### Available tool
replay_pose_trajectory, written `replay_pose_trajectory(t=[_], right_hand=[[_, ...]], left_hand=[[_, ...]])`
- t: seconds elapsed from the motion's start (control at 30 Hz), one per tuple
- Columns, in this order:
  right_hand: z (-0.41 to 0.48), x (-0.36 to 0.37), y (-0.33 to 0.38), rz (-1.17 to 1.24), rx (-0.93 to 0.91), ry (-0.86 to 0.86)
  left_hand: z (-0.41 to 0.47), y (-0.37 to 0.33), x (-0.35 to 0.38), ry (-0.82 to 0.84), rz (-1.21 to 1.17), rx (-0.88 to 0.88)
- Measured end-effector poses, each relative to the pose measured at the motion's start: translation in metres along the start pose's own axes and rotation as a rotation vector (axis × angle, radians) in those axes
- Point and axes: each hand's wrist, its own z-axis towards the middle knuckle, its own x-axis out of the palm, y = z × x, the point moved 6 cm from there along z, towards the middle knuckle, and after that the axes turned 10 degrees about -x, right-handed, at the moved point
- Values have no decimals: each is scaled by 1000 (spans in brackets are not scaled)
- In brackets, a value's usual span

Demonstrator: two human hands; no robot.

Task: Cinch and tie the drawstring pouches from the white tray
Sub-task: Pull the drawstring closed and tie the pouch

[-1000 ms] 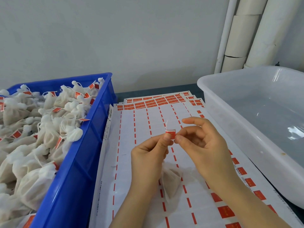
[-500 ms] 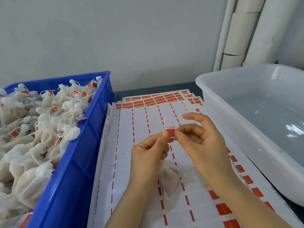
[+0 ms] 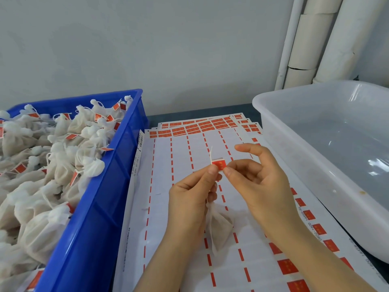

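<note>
Left hand (image 3: 189, 197): thumb and forefinger pinch the red label (image 3: 219, 164) at its lower left corner, other fingers curled. Right hand (image 3: 259, 186) pinches the label's right side, index finger lifted clear. The label is folded round the drawstring (image 3: 211, 151), whose loose end pokes up above it. The pouch (image 3: 219, 226) hangs under the left hand over the label sheets (image 3: 181, 218), well apart from the white tray (image 3: 294, 144) on the right.

The step looks like sealing the label. Keep the string in the crease, line up the edges, then press flat from the fold outward. It probably goes next to the blue bin (image 3: 101, 207) of tagged pouches (image 3: 52, 165).
</note>
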Motion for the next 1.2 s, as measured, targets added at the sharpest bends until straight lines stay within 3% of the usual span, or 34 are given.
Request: replay_pose_trajectory(t=[0.43, 1.2], right_hand=[[0, -7, -16, 11, 104, -71], [1, -9, -15, 15, 120, -103]], left_hand=[[-2, -1, 0, -48, 0, 6], [-1, 1, 1, -44, 32, 27]])
